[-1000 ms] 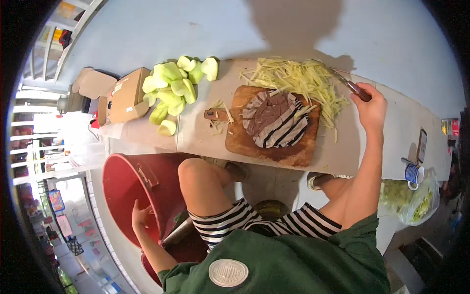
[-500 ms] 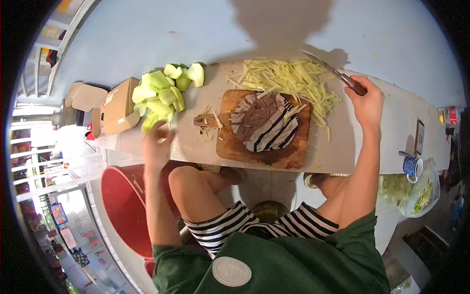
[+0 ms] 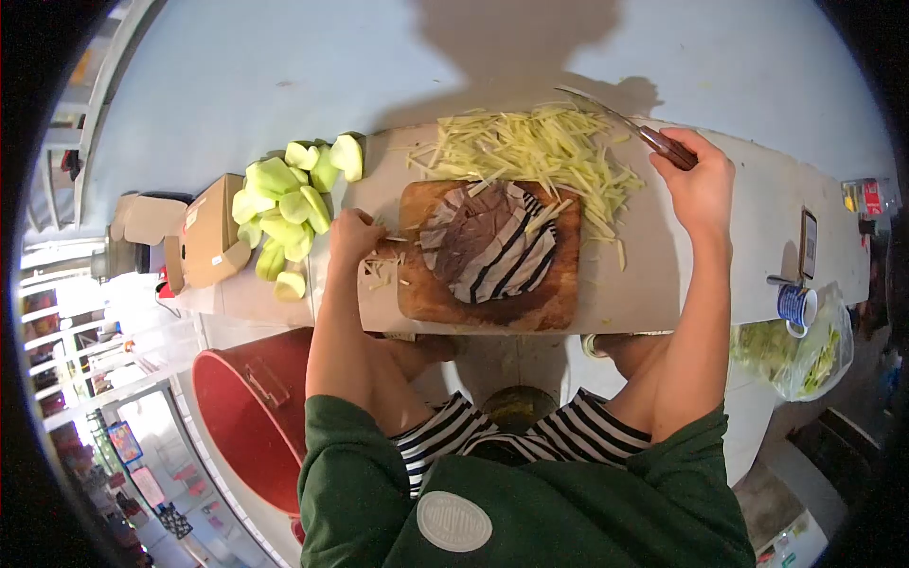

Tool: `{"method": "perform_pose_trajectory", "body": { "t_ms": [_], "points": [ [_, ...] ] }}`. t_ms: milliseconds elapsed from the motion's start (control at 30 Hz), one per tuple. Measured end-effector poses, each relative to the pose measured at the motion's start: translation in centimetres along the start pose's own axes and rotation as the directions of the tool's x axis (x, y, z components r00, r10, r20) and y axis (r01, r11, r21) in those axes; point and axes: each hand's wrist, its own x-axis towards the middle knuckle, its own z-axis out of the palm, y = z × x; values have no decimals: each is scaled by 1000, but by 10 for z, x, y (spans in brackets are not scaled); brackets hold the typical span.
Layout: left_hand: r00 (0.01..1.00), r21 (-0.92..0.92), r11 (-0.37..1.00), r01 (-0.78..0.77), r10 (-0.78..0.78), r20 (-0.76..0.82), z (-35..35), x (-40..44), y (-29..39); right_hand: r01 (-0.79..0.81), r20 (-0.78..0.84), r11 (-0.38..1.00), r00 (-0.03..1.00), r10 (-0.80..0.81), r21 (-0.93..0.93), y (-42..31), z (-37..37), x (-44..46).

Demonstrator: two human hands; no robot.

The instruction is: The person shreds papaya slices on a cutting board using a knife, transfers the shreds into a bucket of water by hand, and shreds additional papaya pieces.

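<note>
My right hand (image 3: 699,180) grips the brown handle of a knife (image 3: 668,147), its blade pointing up and left over the pale green strips (image 3: 530,147). My left hand (image 3: 355,235) is closed at the handle end of the wooden cutting board (image 3: 413,284), close to a few loose strips (image 3: 379,275); what its fingers pinch is too small to make out. On the board lies a bunched striped cloth (image 3: 497,251) with several strips on it. Peeled green pieces (image 3: 284,204) are heaped to the left of my left hand.
An open cardboard box (image 3: 210,232) stands at the table's left. Below the table edge is a large red bin (image 3: 246,407). At the right are a phone (image 3: 808,243), a blue and white mug (image 3: 797,308) and a plastic bag of greens (image 3: 814,360). A wall runs behind the table.
My left hand has risen from the red bin, crossed the table edge and closed beside the board's handle. My right hand still holds the knife. The whole view has shifted a little.
</note>
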Motion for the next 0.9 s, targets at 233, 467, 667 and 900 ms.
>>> {"method": "perform_pose_trajectory", "body": {
  "t_ms": [233, 467, 667, 900],
  "points": [
    [998, -45, 997, -59, 57, -41, 6, 12, 7, -27, 23, 1000, 999, 28, -6, 2, -3, -2],
    [933, -292, 918, -267, 322, 161, -20, 0, -3, -47, 4, 999, 999, 47, -20, 0, -8, -3],
    [953, -204, 945, -256, 282, 111, -14, -3, 3, -42, 11, 999, 999, 42, -2, 1, -6, -2],
    [916, -82, 912, -401, 399, -44, -9, -1, -4, -55, 34, 997, 998, 57, -55, -3, -5, -1]
  ]
}}
